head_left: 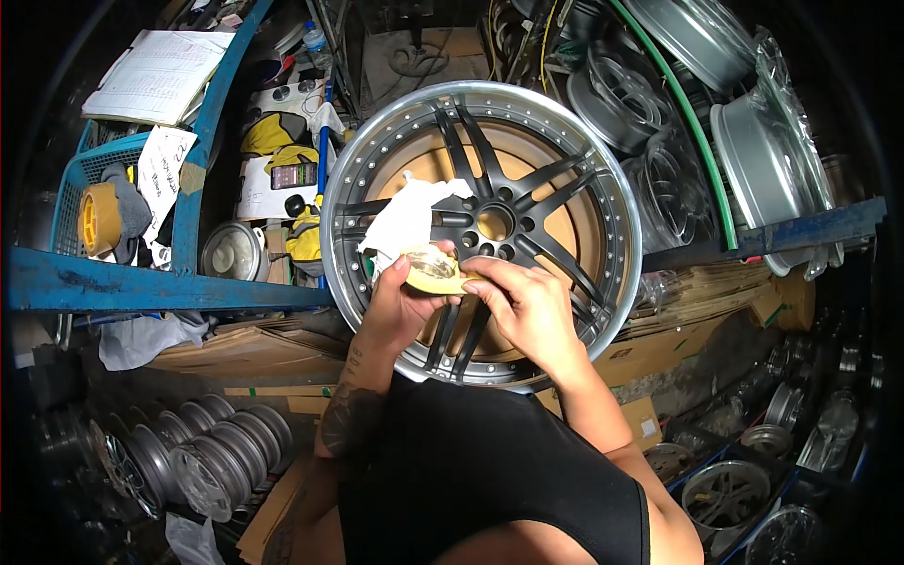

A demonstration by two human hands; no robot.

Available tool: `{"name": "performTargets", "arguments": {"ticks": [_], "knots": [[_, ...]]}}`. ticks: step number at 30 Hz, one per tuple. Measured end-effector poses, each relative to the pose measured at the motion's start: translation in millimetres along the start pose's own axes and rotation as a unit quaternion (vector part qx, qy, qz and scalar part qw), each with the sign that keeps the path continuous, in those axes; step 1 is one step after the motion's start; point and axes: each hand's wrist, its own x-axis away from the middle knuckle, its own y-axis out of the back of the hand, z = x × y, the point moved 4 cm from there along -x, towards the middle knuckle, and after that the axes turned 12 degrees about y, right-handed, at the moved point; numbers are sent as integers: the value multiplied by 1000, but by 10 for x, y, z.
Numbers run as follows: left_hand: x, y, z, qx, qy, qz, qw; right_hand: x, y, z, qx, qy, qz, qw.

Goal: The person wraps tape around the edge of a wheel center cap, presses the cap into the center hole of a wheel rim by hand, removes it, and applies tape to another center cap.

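Note:
My left hand [405, 292] is closed around a yellow roll of tape [441, 284], holding it tilted so its greyish inside faces up. At the roll's right edge, the thumb and fingers of my right hand [518, 301] pinch the tape. Both hands are above a large alloy wheel [623, 273] with black split spokes and a polished rim, lying face up. A crumpled white cloth or paper [403, 224] drapes over the spokes just behind my left hand; whether the hand touches it, I cannot tell.
Blue metal frames [169, 294] stand on the left, with a teal basket [71, 202], papers [155, 75] and a phone [294, 175] about them. More wheels are stacked at right [767, 169] and lower left [212, 476]. Flattened cardboard [697, 306] lies beneath the big wheel.

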Motion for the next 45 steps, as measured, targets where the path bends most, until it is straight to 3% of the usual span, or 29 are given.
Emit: {"name": "performTargets", "arguments": {"ticks": [2,5,6,21,24,26,29,30,31,33,34,36,37,38,39,40,41,42,44,45], "knots": [[30,-28,-10,2,-8,18,1000,3,13,86,26,70,-53,996],[110,-171,-52,-15,-37,9,999,36,114,262,79,106,-23,991],[104,-196,-86,-42,-42,18,998,27,117,271,74,131,-61,987],[73,-234,-68,-134,-63,-76,986,56,-10,55,-96,14,-70,993],[44,-136,-53,-173,-85,-108,975,38,60,86,8,82,-78,994],[43,-140,-24,-231,-98,-120,961,35,113,20,97,137,-33,985],[-48,-3,77,-411,-136,-171,885,140,169,-319,143,223,-15,964],[36,-119,-3,-286,-128,-137,940,137,363,-509,378,175,20,909],[104,123,-73,-264,-155,-209,929,258,713,-896,352,73,-75,930],[263,109,-163,-261,-129,-147,945,480,1388,-1102,174,-25,-337,925],[239,129,-50,-290,-55,-155,943,562,1513,-1137,130,-27,-375,918],[183,82,174,-384,58,-127,913,744,1543,-1059,85,-58,-333,937],[115,-32,232,-443,86,-92,888,819,1535,-1035,90,-61,-295,949],[80,-228,207,-563,13,-16,826,942,1497,-1106,59,-31,-337,939],[101,-147,366,-337,136,-20,932,1303,1410,-1410,8,-96,-354,930],[109,-165,437,-256,139,2,956,1571,1399,-1590,-93,-154,-402,898],[117,-188,484,-174,142,21,974,1815,1371,-1744,-196,-208,-443,850],[137,-211,508,-158,136,13,978,2085,1390,-1900,-156,-229,-482,831],[169,-259,531,-126,120,-11,985,2780,1362,-2400,-220,-211,-623,720],[164,-219,551,-92,136,-30,986,3076,1387,-2674,-176,-239,-641,708]]}}
